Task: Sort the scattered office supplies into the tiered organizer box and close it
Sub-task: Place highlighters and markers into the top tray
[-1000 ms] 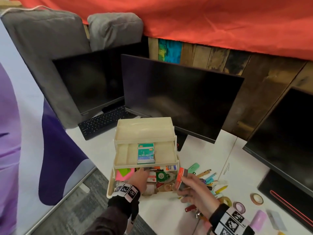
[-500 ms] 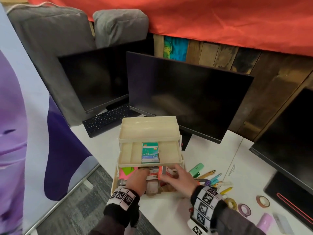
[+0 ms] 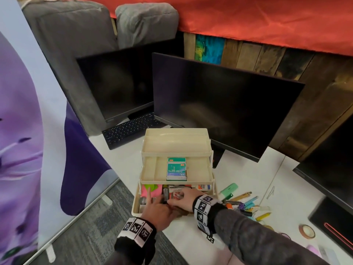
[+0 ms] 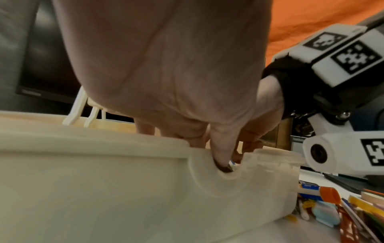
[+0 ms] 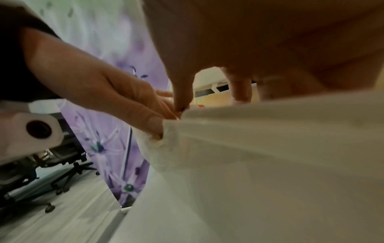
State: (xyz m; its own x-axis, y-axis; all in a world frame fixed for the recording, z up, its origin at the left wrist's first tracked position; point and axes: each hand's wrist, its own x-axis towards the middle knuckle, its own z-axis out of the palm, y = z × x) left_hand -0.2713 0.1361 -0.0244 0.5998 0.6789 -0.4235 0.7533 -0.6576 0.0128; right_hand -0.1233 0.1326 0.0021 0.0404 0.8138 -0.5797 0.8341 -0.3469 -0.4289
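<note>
On the white surface (image 3: pixel 248 180), just in front of the middle monitor (image 3: pixel 225 104), we see one cream tiered organizer box (image 3: pixel 176 148) standing open with three levels fanned out. The top tray shows nothing in it; the middle tray holds one green staple box (image 3: pixel 176 170); the bottom bin holds pink and green sticky notes (image 3: pixel 150 189) at its left, a glue stick (image 3: pixel 204 187) at the back right, and a jumble of small items we cannot name. Both hands reach into that bottom bin. The left hand (image 3: pixel 159 211) has its fingers stretched forward among the contents, a relaxed wide grip holding nothing we can make out. The right hand (image 3: pixel 184 199) sits just beside it, fingers bent down onto a small red and white packet (image 3: pixel 176 195); whether its grip is closed on the packet we cannot tell. To the right of the box lies a loose heap of pens and markers (image 3: pixel 242 202), too tangled to count, and one roll of tape (image 3: pixel 306 230) farther out. We count three dark monitors and one black keyboard (image 3: pixel 129 131) behind.
</note>
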